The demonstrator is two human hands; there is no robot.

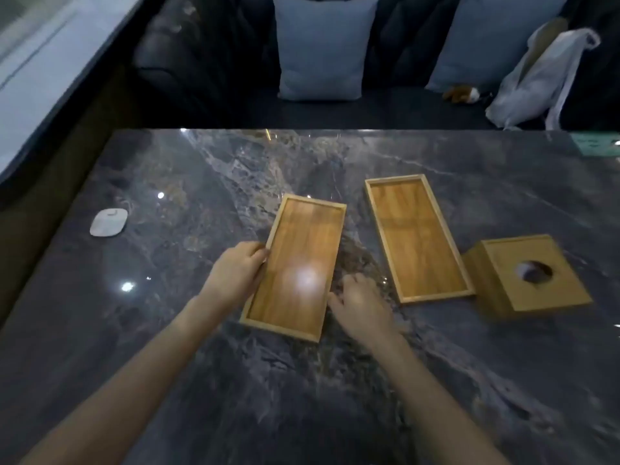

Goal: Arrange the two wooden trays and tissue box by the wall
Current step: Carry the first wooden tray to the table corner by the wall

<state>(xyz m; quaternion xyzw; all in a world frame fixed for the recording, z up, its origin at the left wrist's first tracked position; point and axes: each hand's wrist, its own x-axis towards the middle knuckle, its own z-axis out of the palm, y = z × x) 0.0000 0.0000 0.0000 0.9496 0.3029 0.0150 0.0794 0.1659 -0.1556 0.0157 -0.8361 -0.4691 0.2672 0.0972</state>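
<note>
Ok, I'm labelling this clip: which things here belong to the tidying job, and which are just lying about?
Job: left wooden tray, with left hand and right hand at its sides; right wooden tray; wooden tissue box.

Lying about: white pad, cushion, white bag.

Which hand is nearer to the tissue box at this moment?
Right. The right hand lies on the table between the two trays, apart from the tissue box. The left hand is farther away, at the left edge of the left tray.
</note>
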